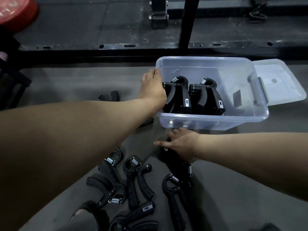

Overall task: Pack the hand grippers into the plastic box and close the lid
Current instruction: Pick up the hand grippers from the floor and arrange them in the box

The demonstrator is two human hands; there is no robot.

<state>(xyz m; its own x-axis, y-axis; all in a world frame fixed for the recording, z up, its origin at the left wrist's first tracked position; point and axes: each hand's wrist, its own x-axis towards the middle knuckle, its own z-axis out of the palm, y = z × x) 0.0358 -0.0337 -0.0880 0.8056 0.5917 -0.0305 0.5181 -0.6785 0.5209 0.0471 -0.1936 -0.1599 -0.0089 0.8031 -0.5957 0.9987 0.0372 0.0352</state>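
The clear plastic box stands open on the floor, with two groups of black hand grippers upright inside. My left hand reaches over the box's left rim and holds the leftmost gripper there; its fingertips are hidden. My right hand, blurred and with fingers spread, lies on a gripper on the floor just in front of the box. Several more grippers lie loose on the floor nearer to me. The lid lies flat at the box's right side.
A black rack beam runs across behind the box, with an upright post on it. A red weight plate sits at the top left. Another gripper lies left of the box. My sandalled foot is at the bottom.
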